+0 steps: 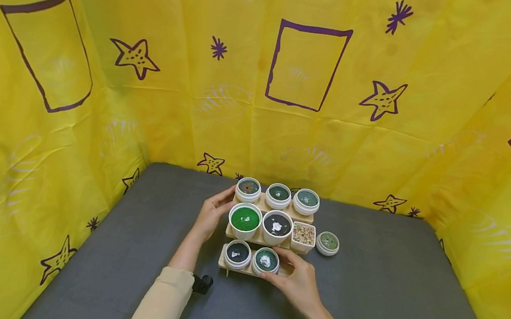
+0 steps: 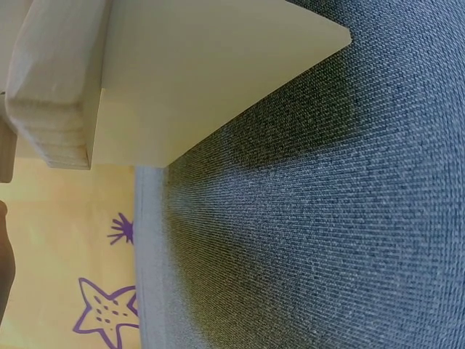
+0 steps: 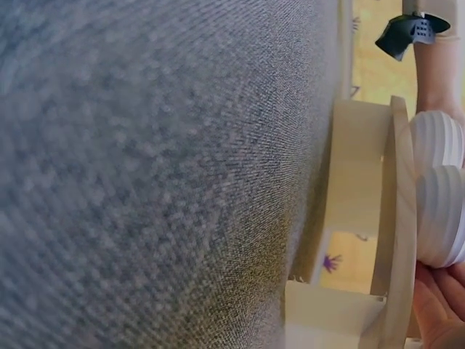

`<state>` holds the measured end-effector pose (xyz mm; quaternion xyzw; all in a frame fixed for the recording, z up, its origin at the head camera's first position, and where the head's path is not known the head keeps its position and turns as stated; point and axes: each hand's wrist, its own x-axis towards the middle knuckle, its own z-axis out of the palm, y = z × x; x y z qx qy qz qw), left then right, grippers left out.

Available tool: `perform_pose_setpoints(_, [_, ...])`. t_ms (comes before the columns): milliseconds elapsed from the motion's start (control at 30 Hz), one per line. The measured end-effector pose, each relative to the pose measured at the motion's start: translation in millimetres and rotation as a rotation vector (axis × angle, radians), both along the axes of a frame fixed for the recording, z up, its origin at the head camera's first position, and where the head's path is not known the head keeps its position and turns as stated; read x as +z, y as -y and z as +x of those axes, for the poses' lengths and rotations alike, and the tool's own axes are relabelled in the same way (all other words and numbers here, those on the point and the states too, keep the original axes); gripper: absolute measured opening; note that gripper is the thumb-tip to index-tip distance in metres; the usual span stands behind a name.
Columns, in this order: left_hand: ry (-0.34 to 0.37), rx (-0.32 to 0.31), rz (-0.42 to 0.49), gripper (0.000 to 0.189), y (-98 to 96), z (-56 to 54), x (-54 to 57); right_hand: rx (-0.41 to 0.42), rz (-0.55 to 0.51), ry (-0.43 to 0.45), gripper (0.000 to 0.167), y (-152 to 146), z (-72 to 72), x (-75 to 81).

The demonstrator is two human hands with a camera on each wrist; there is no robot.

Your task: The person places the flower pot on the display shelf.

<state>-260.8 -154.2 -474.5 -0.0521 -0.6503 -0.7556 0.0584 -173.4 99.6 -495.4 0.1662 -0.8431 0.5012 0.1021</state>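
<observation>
A three-tiered wooden stand (image 1: 283, 272) carries several small white pots with coloured fill. My right hand (image 1: 296, 281) pinches a ribbed pot (image 1: 266, 261) with green fill and a white patch, on the front tier. In the right wrist view its fingers (image 3: 436, 305) lie against the ribbed pot (image 3: 442, 218). Left of it sits a pot with near-black fill (image 1: 237, 254). My left hand (image 1: 209, 217) reaches along the stand's left end, fairly straight fingers at the back left pot (image 1: 248, 190). From the left wrist, mostly the stand's pale side panel (image 2: 196, 65) shows.
The middle tier holds a bright green pot (image 1: 245, 220), a dark pot (image 1: 277, 227) and a square dish of chips (image 1: 303, 236). One pot (image 1: 327, 243) stands on the grey table (image 1: 391, 288), right of the stand. Yellow patterned cloth (image 1: 240, 126) surrounds the table.
</observation>
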Motion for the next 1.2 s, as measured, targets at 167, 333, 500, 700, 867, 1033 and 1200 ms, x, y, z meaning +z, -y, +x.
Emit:
perform_pose_setpoints(167, [0.002, 0.003, -0.006, 0.051, 0.1, 0.6, 0.9, -0.013, 0.014, -0.026, 0.060, -3.3, 1.7, 1.6])
perform_pose_setpoints(333, [0.004, 0.003, -0.009, 0.051, 0.3, 0.6, 1.1, -0.010, 0.015, -0.073, 0.061, -8.4, 2.8, 2.2])
perform_pose_setpoints(500, [0.002, -0.001, 0.001, 0.051, 0.5, -0.2, 0.1, 0.015, -0.016, -0.165, 0.059, -13.9, 5.9, 4.9])
perform_pose_setpoints(700, [-0.008, 0.001, 0.012, 0.050, 0.0, -2.3, -3.4, 0.023, -0.053, -0.309, 0.059, -21.0, 10.4, 14.3])
perform_pose_setpoints(867, [-0.009, 0.012, 0.010, 0.050, -0.4, -1.7, -3.9, 0.021, -0.055, -0.358, 0.056, -31.0, 13.3, 21.6])
perform_pose_setpoints(1033, [-0.002, 0.009, 0.023, 0.050, -0.2, -0.3, -3.3, 0.013, -0.097, -0.463, 0.054, -40.4, 13.1, 31.0])
perform_pose_setpoints(1200, [0.007, 0.007, 0.027, 0.050, -0.4, -0.4, -3.3, -0.061, -0.137, -0.547, 0.053, -49.4, 9.0, 40.1])
